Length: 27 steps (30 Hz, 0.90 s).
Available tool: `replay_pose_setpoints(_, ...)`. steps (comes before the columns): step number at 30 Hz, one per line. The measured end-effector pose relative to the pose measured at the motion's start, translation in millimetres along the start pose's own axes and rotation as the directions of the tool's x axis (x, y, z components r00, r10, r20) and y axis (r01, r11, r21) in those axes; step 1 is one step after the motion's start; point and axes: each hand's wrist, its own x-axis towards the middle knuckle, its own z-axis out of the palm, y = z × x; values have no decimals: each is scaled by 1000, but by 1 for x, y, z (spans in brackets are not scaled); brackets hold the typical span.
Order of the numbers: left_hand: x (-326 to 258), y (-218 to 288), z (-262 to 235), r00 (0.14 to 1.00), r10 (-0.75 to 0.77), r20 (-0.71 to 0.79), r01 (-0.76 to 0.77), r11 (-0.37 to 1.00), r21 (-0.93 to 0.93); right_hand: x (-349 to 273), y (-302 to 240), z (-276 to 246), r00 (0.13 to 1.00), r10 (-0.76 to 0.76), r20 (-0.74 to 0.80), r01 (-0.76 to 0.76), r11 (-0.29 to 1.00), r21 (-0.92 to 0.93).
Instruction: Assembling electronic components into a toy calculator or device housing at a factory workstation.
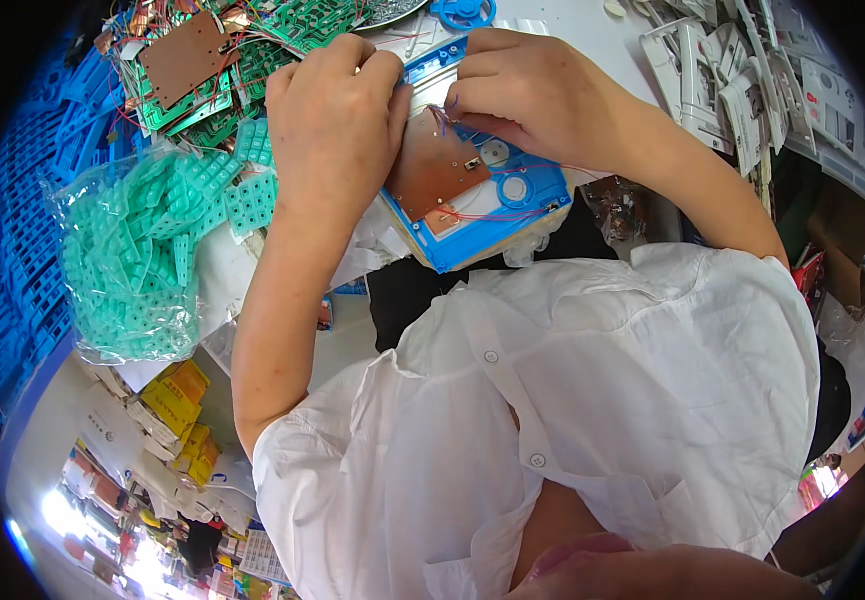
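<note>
Head: grn keypads (130, 275) in bag (147, 347), PCB (430, 172) over case (540, 188)

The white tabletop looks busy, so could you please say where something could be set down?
One bare patch of tabletop lies between the right hand and the white plastic parts; a narrower one lies between the bag of green keypads and the left forearm. The upper left is crowded with circuit boards and blue plastic parts.

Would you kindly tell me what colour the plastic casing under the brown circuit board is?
The plastic casing is blue, seen best in the head view.
</note>
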Motion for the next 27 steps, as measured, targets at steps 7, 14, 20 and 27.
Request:
replay_pose_setpoints(7, 0, -6, 7, 1000, -4, -13, 3, 1000, -18, -10, 5, 8, 997, -29, -78, 34, 998, 57)
replay_pose_setpoints(14, -3, -5, 6, 999, -31, 24, 31, 999, -15, -9, 0, 14, 978, 174, -116, -156, 976, 148)
replay_pose_setpoints(20, -5, -5, 7, 999, -31, 9, 31, 999, -20, -9, -6, 13, 966, 227, -127, -208, 967, 146)
replay_pose_setpoints(27, -6, -6, 9, 1000, -15, -15, 15, 999, -35, -25, -11, 6, 994, 86, -62, -93, 989, -112)
